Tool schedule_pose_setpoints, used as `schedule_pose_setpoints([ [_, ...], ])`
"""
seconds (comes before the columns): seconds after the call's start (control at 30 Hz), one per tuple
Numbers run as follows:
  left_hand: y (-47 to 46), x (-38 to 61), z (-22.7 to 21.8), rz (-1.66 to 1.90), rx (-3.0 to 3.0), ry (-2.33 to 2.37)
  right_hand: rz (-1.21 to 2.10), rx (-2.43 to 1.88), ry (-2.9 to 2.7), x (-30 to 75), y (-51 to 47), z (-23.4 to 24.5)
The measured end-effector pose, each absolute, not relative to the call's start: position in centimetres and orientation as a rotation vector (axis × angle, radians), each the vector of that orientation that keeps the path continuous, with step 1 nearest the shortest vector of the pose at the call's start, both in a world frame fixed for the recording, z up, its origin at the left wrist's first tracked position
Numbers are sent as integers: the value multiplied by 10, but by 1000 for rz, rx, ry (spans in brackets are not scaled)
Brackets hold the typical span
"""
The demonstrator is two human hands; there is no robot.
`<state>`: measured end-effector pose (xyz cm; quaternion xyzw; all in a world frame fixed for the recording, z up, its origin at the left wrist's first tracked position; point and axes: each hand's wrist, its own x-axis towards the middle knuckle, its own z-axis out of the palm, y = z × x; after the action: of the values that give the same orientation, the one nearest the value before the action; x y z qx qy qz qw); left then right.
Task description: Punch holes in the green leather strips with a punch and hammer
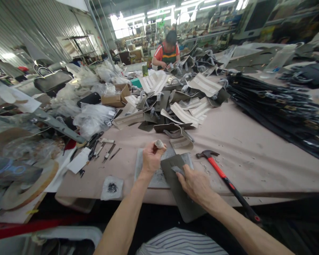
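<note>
My left hand (151, 157) is closed in a fist round a short tool with a taped, whitish top end (159, 144), held upright over a grey metal plate (146, 170). My right hand (195, 184) presses and pinches a dark grey leather piece (179, 198) that lies across the plate and overhangs the table's front edge. A small flap of the leather sits under its fingertips.
A red-and-black hammer (223, 176) lies right of the plate. Hand tools (101, 148) and a small bag of dark parts (112, 187) lie to the left. Leather pieces (175, 106) are heaped mid-table, black bags (279, 106) stacked at right. Another person (168, 53) works at the far end.
</note>
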<state>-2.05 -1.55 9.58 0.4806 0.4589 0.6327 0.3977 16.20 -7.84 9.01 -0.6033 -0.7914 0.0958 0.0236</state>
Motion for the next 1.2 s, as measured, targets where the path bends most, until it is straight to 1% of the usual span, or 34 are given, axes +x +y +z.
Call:
schedule_pose_setpoints([
  [0.13, -19, 3, 39, 1402, 1065, 1136, 440, -1944, -2364, 147, -91, 60],
  [0.23, -19, 10, 7, 1338, 1035, 1153, 540, -2002, -2250, 138, -96, 52],
  [0.3, -17, 8, -2, 1312, 1064, 1172, 634, -2006, -2178, 136, -95, 52],
  [0.43, -15, 4, -7, 1288, 1116, 1166, 795, -1806, -2018, 157, -85, 51],
  [0.47, -15, 4, -8, 1294, 1122, 1164, 754, -1794, -1976, 168, -81, 49],
  [0.53, -14, 4, -10, 1309, 1133, 1170, 516, -1870, -1931, 200, -71, 43],
  [0.6, -14, 6, -12, 1312, 1143, 1189, 203, -2041, -1958, 237, -63, 34],
  [0.67, -14, 7, -14, 1302, 1153, 1212, 28, -2240, -2032, 272, -61, 23],
  [0.73, -14, 8, -15, 1289, 1166, 1230, 34, -2382, -2088, 299, -64, 13],
  [0.87, -14, 8, -12, 1280, 1194, 1257, 142, -2402, -2096, 319, -70, 0],
  [0.93, -15, 8, -10, 1265, 1228, 1282, 250, -2412, -2075, 319, -67, 1],
  [1.0, -15, 8, -7, 1239, 1270, 1311, 488, -2409, -1930, 314, -60, 7],
  [1.07, -15, 9, -3, 1214, 1301, 1332, 969, -2310, -1541, 307, -54, 16],
  [1.13, -14, 9, 1, 1184, 1345, 1341, 1449, -2067, -1110, 296, -51, 29],
  [1.17, -14, 9, 2, 1168, 1374, 1341, 1611, -1944, -955, 290, -52, 37],
  [1.2, -13, 9, 4, 1152, 1408, 1339, 1701, -1843, -855, 282, -53, 46],
])
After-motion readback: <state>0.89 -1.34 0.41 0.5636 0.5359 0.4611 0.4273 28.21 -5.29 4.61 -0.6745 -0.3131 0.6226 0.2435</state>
